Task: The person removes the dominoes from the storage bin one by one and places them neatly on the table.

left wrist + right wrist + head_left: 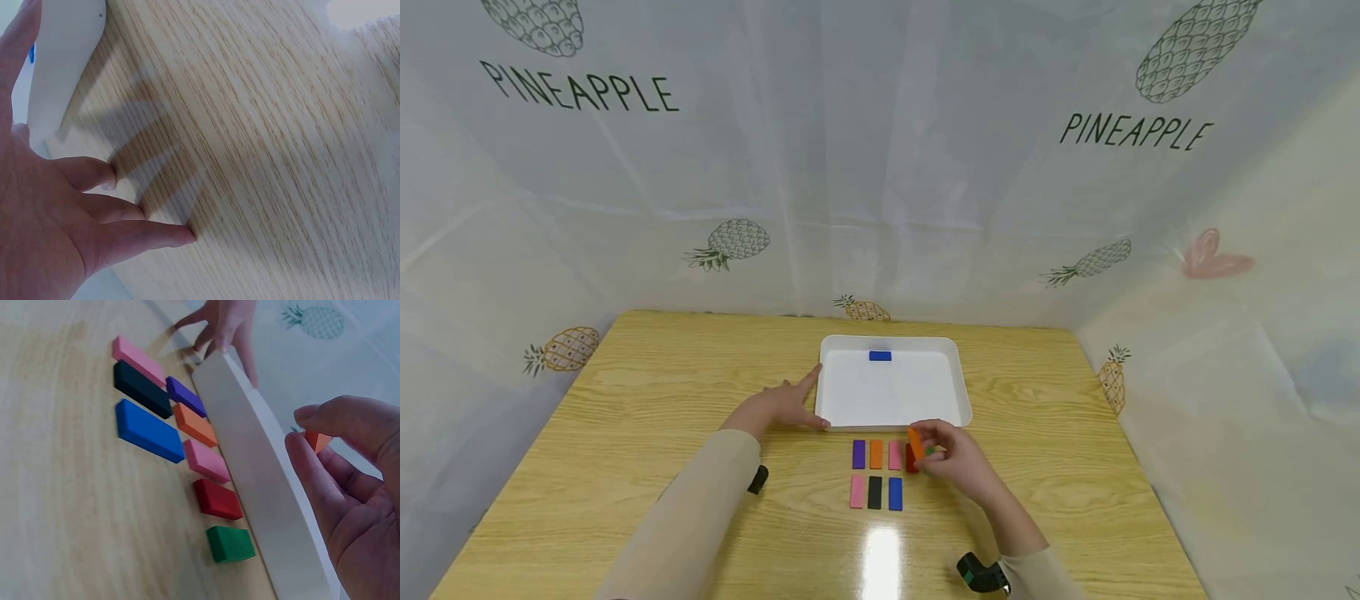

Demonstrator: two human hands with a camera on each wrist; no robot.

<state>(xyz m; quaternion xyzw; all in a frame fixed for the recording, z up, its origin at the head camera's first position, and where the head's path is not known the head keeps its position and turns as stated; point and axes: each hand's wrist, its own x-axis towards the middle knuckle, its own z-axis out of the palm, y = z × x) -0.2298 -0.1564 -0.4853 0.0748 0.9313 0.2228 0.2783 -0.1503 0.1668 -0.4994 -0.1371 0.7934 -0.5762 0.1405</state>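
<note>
My right hand (955,457) pinches an orange block (320,441) between thumb and fingers, just above the near edge of a white tray (891,429). Fingers spread, my left hand (784,407) touches the tray's left side and near-left corner. Inside the tray, a blue block (880,356) lies by the far wall. On the table in front stands a row of purple (185,397), orange (195,425), pink (207,461), red (217,500) and green blocks (230,544). Nearer lie pink (857,491), black (875,492) and blue blocks (895,493). In the head view my right hand partly hides the green one.
The wood-grain table (700,367) is enclosed at the back and sides by a pale curtain (865,167) printed with pineapples. A dark wrist device (981,573) sits by my right sleeve, and another dark piece (758,479) shows beside the left one.
</note>
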